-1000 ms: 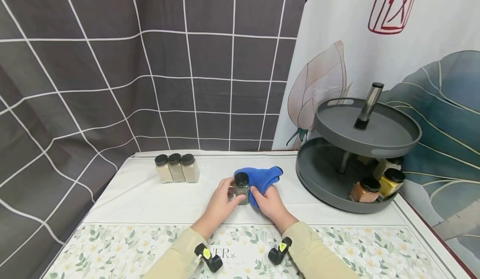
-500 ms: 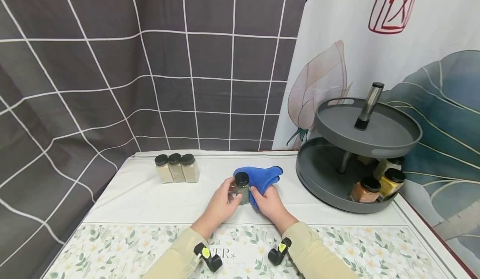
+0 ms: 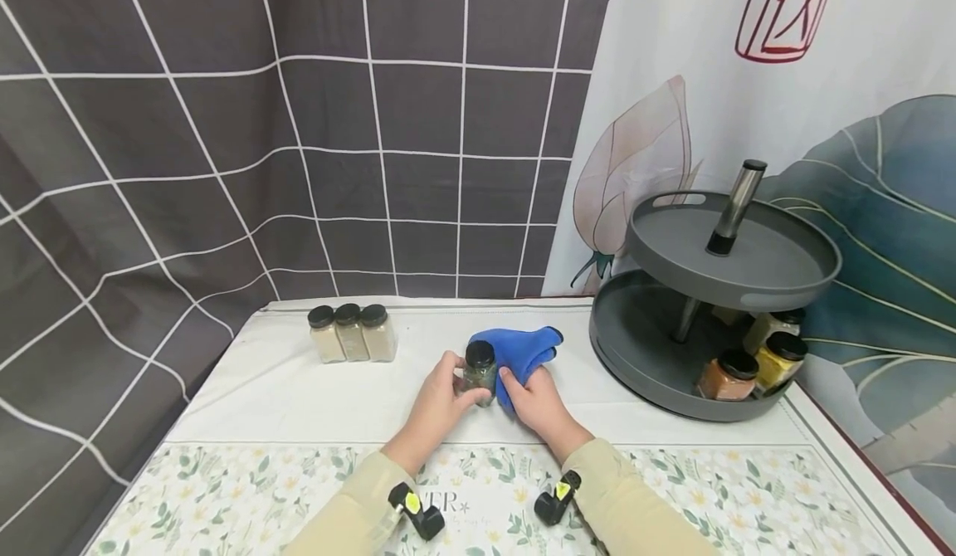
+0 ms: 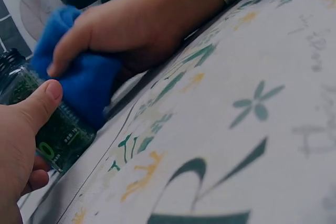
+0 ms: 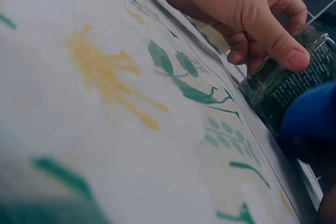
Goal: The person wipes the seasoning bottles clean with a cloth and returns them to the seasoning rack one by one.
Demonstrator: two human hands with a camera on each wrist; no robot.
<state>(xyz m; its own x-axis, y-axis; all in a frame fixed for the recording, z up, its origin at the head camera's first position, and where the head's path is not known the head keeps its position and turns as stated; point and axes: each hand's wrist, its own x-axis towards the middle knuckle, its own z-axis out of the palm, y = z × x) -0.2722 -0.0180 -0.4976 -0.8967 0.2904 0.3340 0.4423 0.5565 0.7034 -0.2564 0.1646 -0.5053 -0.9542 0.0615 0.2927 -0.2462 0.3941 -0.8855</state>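
Over the middle of the surface (image 3: 299,411), the left hand (image 3: 436,402) has its grip around the left side of a jar (image 3: 480,373) of green flakes, probably to steady it and leave its right side free. There the right hand (image 3: 543,407), its grip closed on a blue cloth (image 3: 526,347), presses cloth to glass. Three pale jars (image 3: 351,342) stand far left, seemingly clear of the work.

A grey two-tier stand (image 3: 702,288) stood at right.
Three black-lidded jars (image 3: 353,343) stood in a row before a dark cloth (image 3: 418,108) with white grid lines.
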